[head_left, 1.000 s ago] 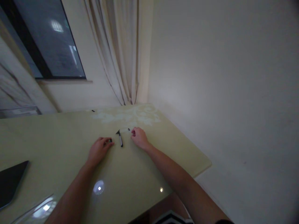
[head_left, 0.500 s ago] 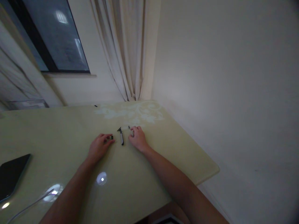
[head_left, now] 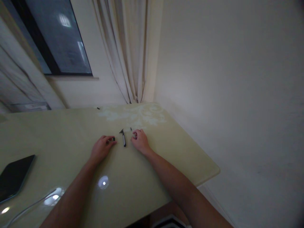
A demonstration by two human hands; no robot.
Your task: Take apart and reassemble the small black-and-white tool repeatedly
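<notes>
Between my hands a small razor-like tool (head_left: 123,140) lies on the table, with a grey and black handle and a dark crosswise head at its far end. To its left, my left hand (head_left: 102,148) pinches a small dark piece (head_left: 114,139) between thumb and fingertips, low over the tabletop. On the other side, my right hand (head_left: 141,142) has its fingers curled round a small pale object, mostly hidden by them. A short dark tip (head_left: 131,129) shows just beyond these fingers; I cannot tell whether it belongs to that object.
The glossy pale-green table (head_left: 133,177) meets a wall on the right. A dark tablet-like device (head_left: 16,175) and a white cable (head_left: 35,204) lie at the left. One small black piece (head_left: 98,108) sits near the far edge, below curtains (head_left: 128,47) and a window (head_left: 64,41).
The view has shifted slightly. My right fingers have moved a little around the pale object, which shows less now. My left hand keeps its pinch, and the razor-like tool stays in place.
</notes>
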